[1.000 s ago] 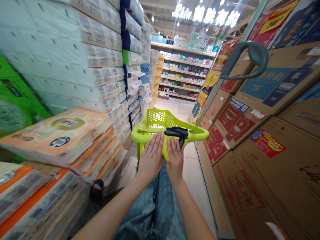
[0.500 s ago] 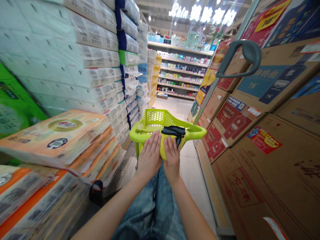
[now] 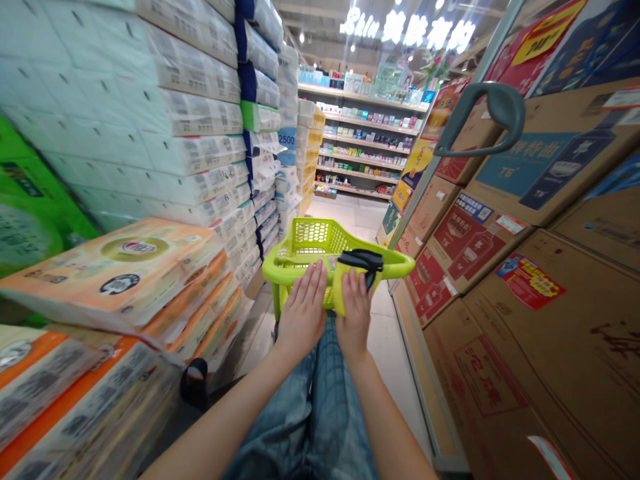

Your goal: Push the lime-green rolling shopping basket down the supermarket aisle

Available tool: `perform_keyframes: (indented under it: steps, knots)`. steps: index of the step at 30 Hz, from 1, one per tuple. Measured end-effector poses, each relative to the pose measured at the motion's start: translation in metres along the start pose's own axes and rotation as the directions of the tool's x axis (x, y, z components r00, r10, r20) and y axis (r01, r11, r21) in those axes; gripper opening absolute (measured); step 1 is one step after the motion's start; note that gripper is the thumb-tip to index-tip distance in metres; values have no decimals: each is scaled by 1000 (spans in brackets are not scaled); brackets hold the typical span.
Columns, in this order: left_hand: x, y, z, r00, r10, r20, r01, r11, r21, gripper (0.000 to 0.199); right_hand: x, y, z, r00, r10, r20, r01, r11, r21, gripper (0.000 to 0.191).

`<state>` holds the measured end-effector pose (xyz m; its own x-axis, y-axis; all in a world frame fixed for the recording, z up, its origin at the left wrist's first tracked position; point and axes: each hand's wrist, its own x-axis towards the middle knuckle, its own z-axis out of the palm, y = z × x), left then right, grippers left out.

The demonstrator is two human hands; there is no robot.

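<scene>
A lime green plastic basket [image 3: 315,233] with mesh sides stands in front of my legs. My left hand [image 3: 304,310] lies flat near its near rim, fingers stretched out together, with nothing seen in it. A small yellow pouch [image 3: 341,283] with a black top edge hangs against the rim on the right. My right hand [image 3: 354,313] is on the near face of this pouch, fingers extended over it; the thumb and any grip behind it are hidden.
Tissue packs [image 3: 200,113] are stacked high on the left, with orange packs [image 3: 130,253] lower and nearer. Cardboard cartons [image 3: 540,320] line the right side beside a grey handle [image 3: 480,120]. Shelves of small goods [image 3: 365,140] stand at the aisle's far end.
My right hand and the yellow pouch have shifted right along the rim, away from my left hand. My left hand has hardly moved.
</scene>
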<state>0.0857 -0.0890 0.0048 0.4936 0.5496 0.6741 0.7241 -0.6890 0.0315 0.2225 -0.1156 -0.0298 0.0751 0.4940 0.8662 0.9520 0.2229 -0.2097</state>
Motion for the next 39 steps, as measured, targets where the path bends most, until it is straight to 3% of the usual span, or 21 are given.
perform_keyframes:
  steps: [2, 5, 9, 12, 17, 19, 21, 26, 30, 32, 35, 39]
  knots:
    - [0, -1, 0, 1000, 2, -10, -2, 1000, 20, 80, -2, -11, 2, 993, -92, 69, 93, 996, -10, 69]
    - [-1, -3, -1, 1000, 7, 11, -7, 999, 33, 81, -1, 4, -5, 993, -89, 72, 91, 995, -27, 73]
    - [0, -1, -1, 1000, 2, 25, -3, 1000, 19, 85, 6, 40, -19, 985, 132, -111, -134, 991, -11, 72]
    - [1, 1, 1, 1000, -2, 25, 2, 1000, 14, 85, 11, 32, -18, 964, 225, -140, -222, 974, 40, 71]
    - [1, 1, -1, 1000, -6, 11, 6, 999, 39, 80, 8, -18, -1, 999, 3, 48, -4, 1000, 11, 70]
    - [0, -1, -2, 1000, 0, 19, -1, 999, 42, 80, 5, -17, -1, 997, -38, 68, 39, 999, -17, 71]
    - [0, -2, -4, 999, 7, 34, -8, 999, 32, 82, 2, -1, -5, 999, -30, 38, 31, 999, -38, 72]
    - [0, 0, -4, 999, 7, 39, -8, 1000, 13, 87, 3, 49, -13, 973, 169, -158, -171, 985, 1, 73]
    - [1, 1, -2, 999, 18, 41, -19, 1000, 25, 85, 6, 31, -4, 926, 308, -219, -293, 951, 101, 73]
    - [1, 0, -1, 999, 21, 31, -22, 999, 32, 82, 3, 9, 5, 955, 249, -160, -237, 967, 92, 73]
    - [0, -2, 0, 1000, 20, 11, -20, 999, 45, 78, -5, -13, 13, 999, 38, -24, -37, 999, 29, 69]
    - [-1, -4, -1, 999, 23, 22, -24, 999, 44, 79, -10, 6, 4, 995, -96, 35, 98, 994, -57, 68]
